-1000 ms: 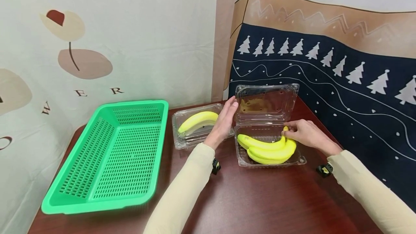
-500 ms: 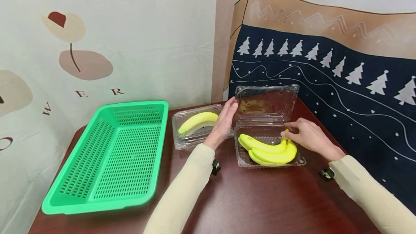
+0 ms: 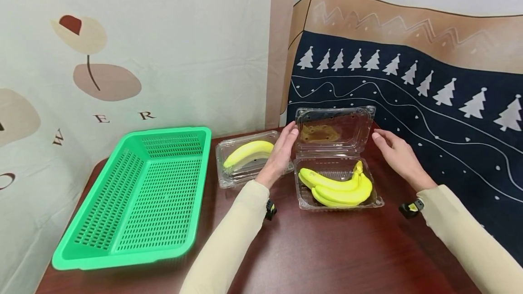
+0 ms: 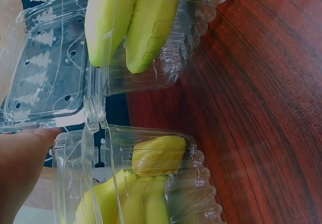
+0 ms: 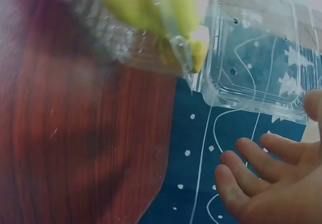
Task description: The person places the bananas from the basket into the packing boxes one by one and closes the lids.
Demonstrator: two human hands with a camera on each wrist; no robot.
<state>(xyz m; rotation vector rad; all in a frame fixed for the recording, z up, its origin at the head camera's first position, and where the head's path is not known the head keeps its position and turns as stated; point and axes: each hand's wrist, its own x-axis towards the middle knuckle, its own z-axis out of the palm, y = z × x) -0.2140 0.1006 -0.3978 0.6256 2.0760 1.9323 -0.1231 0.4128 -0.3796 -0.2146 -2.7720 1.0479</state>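
A bunch of bananas lies in the base of a clear plastic clamshell box, its stem end towards the right back corner. The box's lid stands raised at the back. My left hand, fingers straight, is at the lid's left edge; whether it touches is unclear. To the right of the lid my right hand is in the air, holding nothing. In the right wrist view its fingers are spread loosely below the lid. A second clear box, closed, has bananas inside; my left forearm partly covers it.
A large green plastic basket stands on the left of the dark red wooden table. Behind the table hang a pale printed cloth and a navy cloth with white trees.
My right hand has let go of the banana stem and moved up and to the right, beside the raised lid. The bunch has settled slightly in the box. My left hand has barely moved.
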